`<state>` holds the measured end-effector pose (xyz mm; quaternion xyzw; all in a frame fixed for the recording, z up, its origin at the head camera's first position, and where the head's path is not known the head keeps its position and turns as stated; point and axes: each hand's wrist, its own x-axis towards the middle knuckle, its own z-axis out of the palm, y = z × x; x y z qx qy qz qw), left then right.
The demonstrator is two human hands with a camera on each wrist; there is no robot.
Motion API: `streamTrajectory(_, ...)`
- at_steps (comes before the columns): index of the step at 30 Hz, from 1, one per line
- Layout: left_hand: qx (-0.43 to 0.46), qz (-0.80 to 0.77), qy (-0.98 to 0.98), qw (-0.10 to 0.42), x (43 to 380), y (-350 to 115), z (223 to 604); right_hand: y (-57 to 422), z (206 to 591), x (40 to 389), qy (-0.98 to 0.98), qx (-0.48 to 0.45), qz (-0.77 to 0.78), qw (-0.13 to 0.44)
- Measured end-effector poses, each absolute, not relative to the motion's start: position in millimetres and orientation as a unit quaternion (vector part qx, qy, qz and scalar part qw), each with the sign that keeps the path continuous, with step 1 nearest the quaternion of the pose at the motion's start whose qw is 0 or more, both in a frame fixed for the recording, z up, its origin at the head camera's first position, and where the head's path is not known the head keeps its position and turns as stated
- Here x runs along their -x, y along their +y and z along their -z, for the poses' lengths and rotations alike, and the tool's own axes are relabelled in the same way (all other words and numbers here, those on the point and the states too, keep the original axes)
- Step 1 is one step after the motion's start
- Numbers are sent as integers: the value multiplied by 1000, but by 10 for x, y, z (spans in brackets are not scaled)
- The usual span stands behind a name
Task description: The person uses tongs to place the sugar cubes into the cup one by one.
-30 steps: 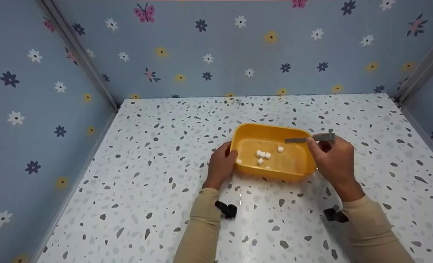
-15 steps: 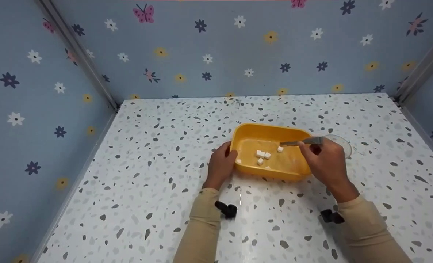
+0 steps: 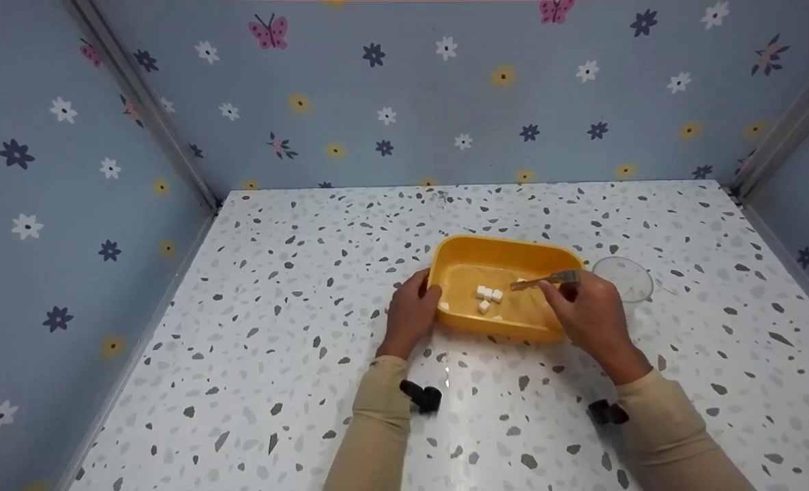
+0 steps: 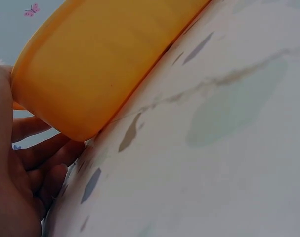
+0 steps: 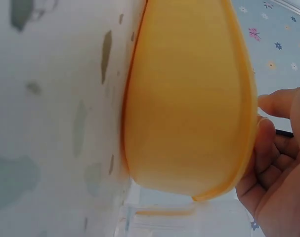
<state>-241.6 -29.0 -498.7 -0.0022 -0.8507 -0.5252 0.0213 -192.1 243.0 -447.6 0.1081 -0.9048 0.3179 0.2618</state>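
A yellow plastic tub [image 3: 507, 251] stands on the speckled table. Several small white cubes [image 3: 484, 307] lie on its floor. At the tub's left end my left hand [image 3: 410, 310] grips the wall, thumb at the rim and fingers outside; the left wrist view shows these fingers [image 4: 46, 148] against the outer wall. My right hand [image 3: 592, 315] pinches grey metal tweezers [image 3: 535, 281] over the tub's right half. Their tips are beside one cube [image 3: 521, 280], partly hidden behind them; I cannot tell whether they touch it. The right wrist view has this hand [image 5: 283, 168] beside the rim.
A clear round bowl [image 3: 624, 279] stands just right of the tub, behind my right hand. Flower-patterned walls [image 3: 404, 95] close off the table's back and sides. Each wrist wears a small black camera [image 3: 423, 397].
My right hand and the tweezers have moved left and lower into the tub, towards the single cube. The clear bowl has come into sight. My left hand stays on the tub.
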Motion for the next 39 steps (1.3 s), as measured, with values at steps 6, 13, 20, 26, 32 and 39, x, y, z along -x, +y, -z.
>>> streamTrajectory(6, 5, 528, -849, 21, 2412, -286, 5002, 2412, 4524, 1913, -907, -100, -321, 254)
streamTrajectory(13, -4, 521, -853, 22, 2417, -311, 5009, 2406, 4552, 1938, -908, -108, -312, 258)
streamTrajectory(20, -9, 525, -851, 15, 2427, -318, 5020, 2415, 4565, 1969, -904, -127, -305, 272)
streamTrajectory(26, -4, 531, -848, 14, 2435, -305, 5028, 2436, 4569, 1966, -906, -133, -296, 271)
streamTrajectory(32, -1, 534, -845, 20, 2433, -277, 5015, 2450, 4548, 1946, -915, -130, -284, 257)
streamTrajectory(39, 0, 537, -843, 25, 2424, -280, 5022, 2425, 4539, 1924, -926, -94, -293, 221)
